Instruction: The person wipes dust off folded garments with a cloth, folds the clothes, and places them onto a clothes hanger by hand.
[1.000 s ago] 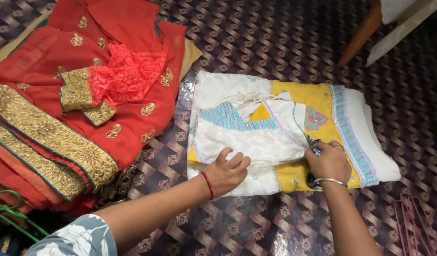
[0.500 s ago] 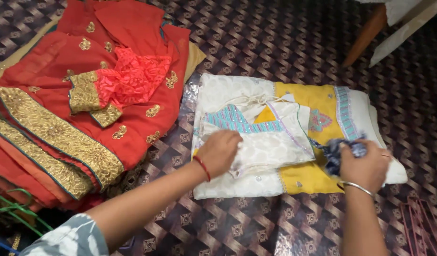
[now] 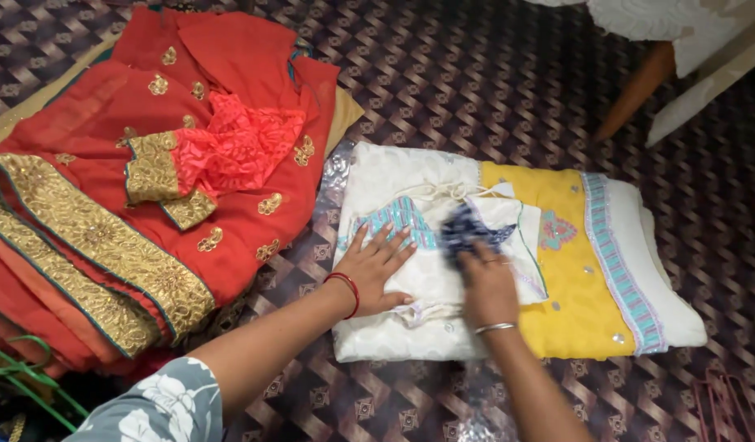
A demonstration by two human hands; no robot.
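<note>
The left hand (image 3: 376, 266) lay flat and open on the folded white garment (image 3: 443, 254) on the floor (image 3: 492, 74). The right hand (image 3: 488, 282) pinched a blue cloth (image 3: 466, 229) onto it. Both looked soft, light, limp; best gripped at folded edges.

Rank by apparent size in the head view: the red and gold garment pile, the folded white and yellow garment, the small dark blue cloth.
1. red and gold garment pile, largest, partly cut off at the frame edge.
2. folded white and yellow garment.
3. small dark blue cloth, smallest, under the right hand.
</note>
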